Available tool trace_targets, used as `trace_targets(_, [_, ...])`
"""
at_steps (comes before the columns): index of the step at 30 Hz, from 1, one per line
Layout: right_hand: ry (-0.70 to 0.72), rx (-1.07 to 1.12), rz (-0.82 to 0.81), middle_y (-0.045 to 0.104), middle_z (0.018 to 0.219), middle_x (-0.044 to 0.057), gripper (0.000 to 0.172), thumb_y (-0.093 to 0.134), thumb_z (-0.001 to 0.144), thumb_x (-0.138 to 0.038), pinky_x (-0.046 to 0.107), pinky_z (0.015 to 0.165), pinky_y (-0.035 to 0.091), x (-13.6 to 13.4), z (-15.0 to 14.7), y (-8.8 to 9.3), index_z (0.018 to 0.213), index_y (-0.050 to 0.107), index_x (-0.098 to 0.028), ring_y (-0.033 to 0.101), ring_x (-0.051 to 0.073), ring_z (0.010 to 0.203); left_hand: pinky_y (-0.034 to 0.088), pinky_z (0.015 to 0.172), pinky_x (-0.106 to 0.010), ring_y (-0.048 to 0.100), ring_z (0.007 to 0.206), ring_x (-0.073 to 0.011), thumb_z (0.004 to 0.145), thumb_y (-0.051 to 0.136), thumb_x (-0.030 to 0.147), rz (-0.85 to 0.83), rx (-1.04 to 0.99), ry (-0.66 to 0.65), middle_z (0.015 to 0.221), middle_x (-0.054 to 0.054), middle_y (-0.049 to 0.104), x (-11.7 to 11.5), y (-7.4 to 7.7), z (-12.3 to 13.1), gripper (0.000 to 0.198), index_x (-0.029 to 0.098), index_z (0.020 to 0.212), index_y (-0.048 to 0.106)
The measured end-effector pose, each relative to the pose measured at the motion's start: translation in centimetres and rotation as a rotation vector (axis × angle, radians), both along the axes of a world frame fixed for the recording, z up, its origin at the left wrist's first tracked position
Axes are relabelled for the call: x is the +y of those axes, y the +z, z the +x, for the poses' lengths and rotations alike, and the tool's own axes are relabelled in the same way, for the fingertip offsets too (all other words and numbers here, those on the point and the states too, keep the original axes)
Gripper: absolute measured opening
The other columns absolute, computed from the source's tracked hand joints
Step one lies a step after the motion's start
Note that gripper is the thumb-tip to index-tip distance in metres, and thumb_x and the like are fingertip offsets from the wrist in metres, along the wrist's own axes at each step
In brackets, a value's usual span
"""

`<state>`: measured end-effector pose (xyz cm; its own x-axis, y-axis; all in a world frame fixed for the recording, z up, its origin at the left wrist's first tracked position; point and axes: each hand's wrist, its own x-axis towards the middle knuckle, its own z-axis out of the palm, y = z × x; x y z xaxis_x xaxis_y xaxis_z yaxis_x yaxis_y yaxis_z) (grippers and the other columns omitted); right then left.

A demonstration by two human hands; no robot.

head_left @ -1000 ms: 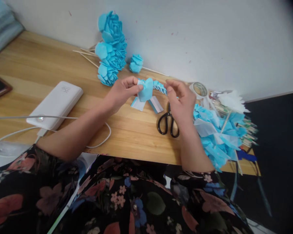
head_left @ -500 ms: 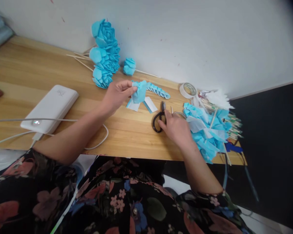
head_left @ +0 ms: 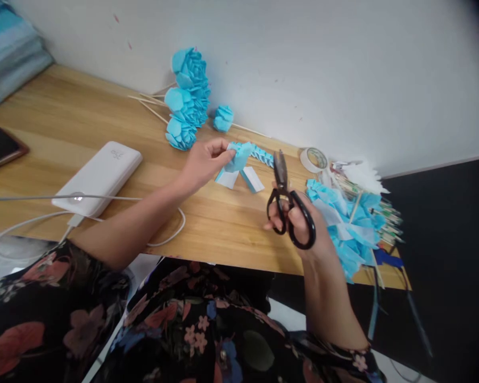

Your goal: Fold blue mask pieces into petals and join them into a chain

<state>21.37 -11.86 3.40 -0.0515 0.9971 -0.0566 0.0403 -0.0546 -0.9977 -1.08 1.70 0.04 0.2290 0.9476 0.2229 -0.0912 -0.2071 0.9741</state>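
Note:
Between thumb and fingers, my left hand (head_left: 207, 164) pinches a folded piece of blue crepe paper (head_left: 240, 156). My right hand (head_left: 303, 223) holds black-handled scissors (head_left: 281, 183) above the table, fingers through the loops and blades pointing away from me. Two small blue-and-white paper strips (head_left: 252, 180) lie on the wood below the left hand. Behind the held paper runs a row of small folded blue pieces (head_left: 262, 155), partly hidden. A single blue paper flower (head_left: 223, 118) on a stick lies near the wall, beside a cluster of larger blue paper flowers (head_left: 187, 101) on sticks.
On the right are a roll of tape (head_left: 313, 159), a heap of crumpled blue paper (head_left: 345, 223) and several thin sticks. A white power bank (head_left: 98, 178) with cables lies on the left, near a phone (head_left: 2, 146). A wall (head_left: 303, 69) backs the table.
My right hand has lifted the scissors off the table and turned them upright. The left hand still pinches the blue paper. The whole view has shifted slightly.

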Motion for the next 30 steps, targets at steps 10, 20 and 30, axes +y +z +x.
trace_targets(10, [0.065,0.137,-0.127,0.062,0.069,-0.003,0.049,0.074,0.086,-0.064,0.028,0.052,0.059,1.1,-4.1,-0.5,0.113,0.077,-0.024,0.049,0.007,0.047,0.042,0.061,-0.023,0.054,0.064,-0.0105,0.087,0.068,0.026,0.18,0.157,0.05,0.068,0.001,0.063,-0.9,0.6,0.1,0.017,0.017,0.073,0.064])
trace_targets(20, [0.038,0.094,-0.117,0.062,0.07,-0.003,0.049,0.073,0.088,-0.062,0.026,0.053,0.059,1.1,-4.0,-0.5,0.113,0.077,-0.02,0.05,0.006,0.047,0.042,0.061,-0.023,0.054,0.064,-0.0102,0.087,0.063,0.021,0.212,0.215,0.056,0.068,0.001,0.064,-0.9,0.5,0.1,0.014,0.016,0.075,0.065])
trace_targets(30, [0.038,0.04,-0.112,0.061,0.069,-0.004,0.048,0.071,0.091,-0.058,0.023,0.049,0.056,0.7,-4.0,-0.4,0.116,0.076,-0.018,0.049,0.004,0.045,0.049,0.069,-0.025,0.063,0.071,-0.013,0.087,0.063,0.022,0.337,0.297,0.075,0.074,-0.001,0.072,-0.9,0.3,0.0,0.013,0.017,0.076,0.07])
